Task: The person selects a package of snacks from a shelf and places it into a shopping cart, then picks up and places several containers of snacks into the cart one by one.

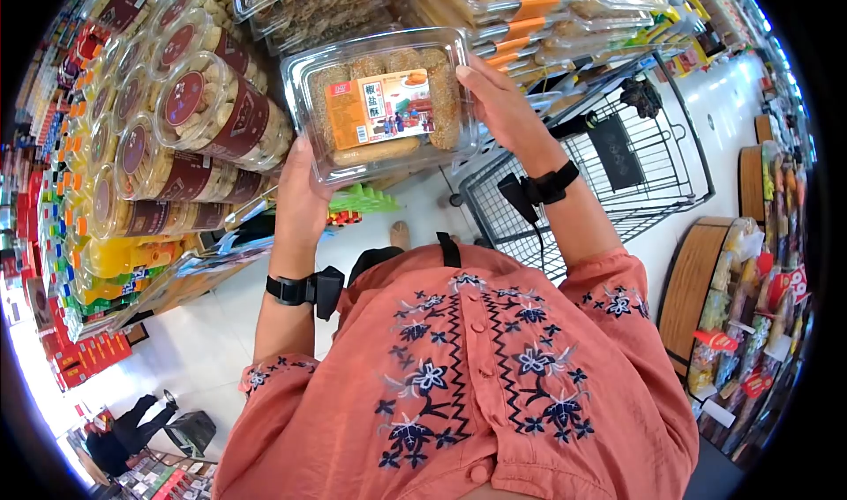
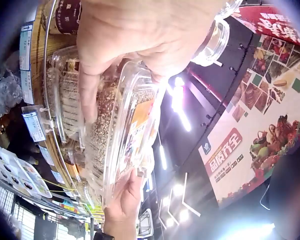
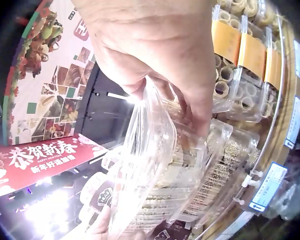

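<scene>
A clear plastic clamshell box of sesame-coated pastries, with an orange and white label on its lid, is held up between both hands, lid toward the head camera. My left hand grips its lower left corner, thumb on the lid's rim. My right hand holds the right edge, thumb at the upper corner. In the left wrist view, fingers of the left hand wrap the side of the box. The right wrist view has the right hand bent round the opposite side of the box.
Round tubs of snacks are stacked at the left. Behind the box stand stacked pastry packs and packs with orange bands. A wire shopping cart stands at the right, near a wood-sided display. Someone in dark clothes is at lower left.
</scene>
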The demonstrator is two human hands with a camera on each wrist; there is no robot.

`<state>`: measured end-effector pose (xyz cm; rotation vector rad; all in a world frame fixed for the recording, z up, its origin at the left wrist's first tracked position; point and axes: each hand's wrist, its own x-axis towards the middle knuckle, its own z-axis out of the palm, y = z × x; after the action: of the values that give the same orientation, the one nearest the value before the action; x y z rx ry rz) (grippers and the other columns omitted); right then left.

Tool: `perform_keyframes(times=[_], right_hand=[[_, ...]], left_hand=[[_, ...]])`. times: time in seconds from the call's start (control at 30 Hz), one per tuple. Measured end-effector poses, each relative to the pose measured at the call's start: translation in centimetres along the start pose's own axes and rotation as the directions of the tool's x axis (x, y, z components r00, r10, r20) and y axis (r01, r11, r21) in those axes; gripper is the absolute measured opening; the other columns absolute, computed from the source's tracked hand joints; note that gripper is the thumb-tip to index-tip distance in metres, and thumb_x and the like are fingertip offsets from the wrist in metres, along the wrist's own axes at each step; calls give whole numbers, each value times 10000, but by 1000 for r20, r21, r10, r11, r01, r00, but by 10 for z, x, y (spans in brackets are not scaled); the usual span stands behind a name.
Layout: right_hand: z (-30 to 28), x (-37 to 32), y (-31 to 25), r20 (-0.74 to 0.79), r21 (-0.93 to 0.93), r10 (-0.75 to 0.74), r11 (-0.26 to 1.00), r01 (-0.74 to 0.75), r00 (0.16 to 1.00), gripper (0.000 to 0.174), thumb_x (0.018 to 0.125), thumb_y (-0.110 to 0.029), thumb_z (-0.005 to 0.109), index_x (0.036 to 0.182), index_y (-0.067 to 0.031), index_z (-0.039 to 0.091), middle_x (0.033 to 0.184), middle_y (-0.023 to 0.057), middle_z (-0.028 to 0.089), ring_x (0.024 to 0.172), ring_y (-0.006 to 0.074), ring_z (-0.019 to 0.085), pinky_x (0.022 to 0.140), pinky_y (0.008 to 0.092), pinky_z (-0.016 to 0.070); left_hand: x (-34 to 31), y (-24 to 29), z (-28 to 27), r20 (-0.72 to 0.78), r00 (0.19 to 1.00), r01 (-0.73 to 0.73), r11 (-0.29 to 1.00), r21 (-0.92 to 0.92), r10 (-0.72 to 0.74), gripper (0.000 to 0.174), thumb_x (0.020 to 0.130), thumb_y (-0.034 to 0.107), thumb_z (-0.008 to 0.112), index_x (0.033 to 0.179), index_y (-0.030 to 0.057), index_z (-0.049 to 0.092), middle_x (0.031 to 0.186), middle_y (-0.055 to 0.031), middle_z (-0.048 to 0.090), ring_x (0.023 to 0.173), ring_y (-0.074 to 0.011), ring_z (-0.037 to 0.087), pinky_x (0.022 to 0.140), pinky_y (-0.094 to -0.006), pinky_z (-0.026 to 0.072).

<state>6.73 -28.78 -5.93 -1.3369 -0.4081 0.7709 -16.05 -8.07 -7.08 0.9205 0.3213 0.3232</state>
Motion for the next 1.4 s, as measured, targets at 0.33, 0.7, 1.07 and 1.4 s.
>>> perform_keyframes(times=[0.33,0.7,1.07,1.4], right_hand=[[6,3,-10,75,-27,-56,998,58,996,478,1049,-280,510,1452,-33,441,1308,35,559,1165,111,543,990,282,460],[6,5,-13,87,-71,-92,993,99,992,500,1061,-266,488,1470,5,394,1362,67,535,1234,135,524,1041,295,442],[2,11,-23,55,-94,-154,983,159,987,494,1021,-354,563,1399,-37,526,1197,-9,605,1045,45,539,886,216,453],[16,8,-36,112,-100,-237,964,248,965,541,1037,-378,526,1428,-7,485,1315,53,568,1158,100,536,999,246,437]], left_hand=[[0,-2,0,-5,1000,-22,999,-45,21,497,1070,363,424,1445,36,417,1416,-102,516,1282,-244,525,1063,-454,447],[2,-2,-4,3,1000,-6,996,-86,6,468,1077,340,411,1433,37,429,1384,-102,547,1259,-242,553,1052,-451,469],[-5,11,5,25,1000,-4,1000,9,3,528,1040,345,501,1419,-15,425,1392,-130,516,1276,-245,503,1084,-408,408],[-13,19,5,52,999,-2,999,33,0,491,1036,300,517,1430,33,397,1374,-123,530,1230,-255,548,1038,-436,448]])
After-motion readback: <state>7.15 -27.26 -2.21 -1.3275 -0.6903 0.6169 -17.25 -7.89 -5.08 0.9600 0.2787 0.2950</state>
